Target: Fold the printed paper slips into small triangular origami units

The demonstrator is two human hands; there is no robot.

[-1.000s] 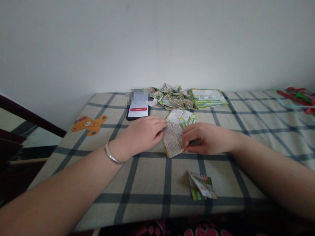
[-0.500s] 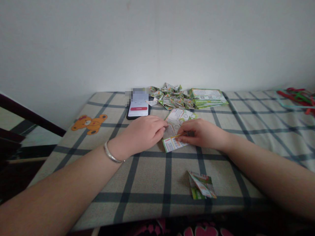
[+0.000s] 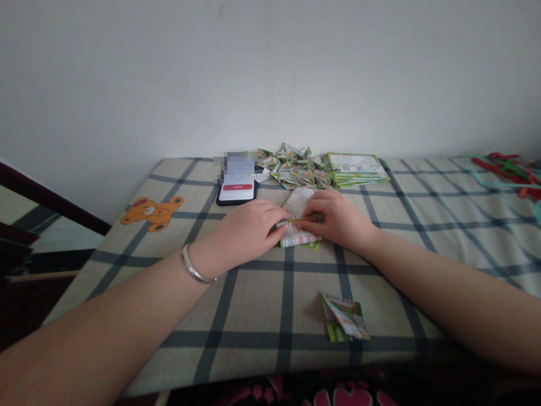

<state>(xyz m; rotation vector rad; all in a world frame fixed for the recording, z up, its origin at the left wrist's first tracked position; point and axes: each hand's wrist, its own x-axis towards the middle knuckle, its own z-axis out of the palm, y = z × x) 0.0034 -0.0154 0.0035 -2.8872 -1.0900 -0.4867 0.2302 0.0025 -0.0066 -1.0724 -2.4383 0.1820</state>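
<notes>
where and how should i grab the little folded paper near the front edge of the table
Pinch the folded paper by its slanting upper flap, coming from above with thumb and finger either side. The flap seems to stand slightly off the cloth, while the rest lies low. The right hand looks nearer, but is pinching the printed sheet.

Both arms extended forward from the lower corners, forearms angled inward. Left hand held palm-down, back facing up, fingers bent together, thumb tucked below them; left wrist kept nearly straight, in line with the left forearm. Right hand turned inward, fingers curled, thumb and fingertips brought close in a pinch; right forearm slanted up-left. Hands set near each other, fingertips pointed inward. Left fingertips partly hidden.
</notes>
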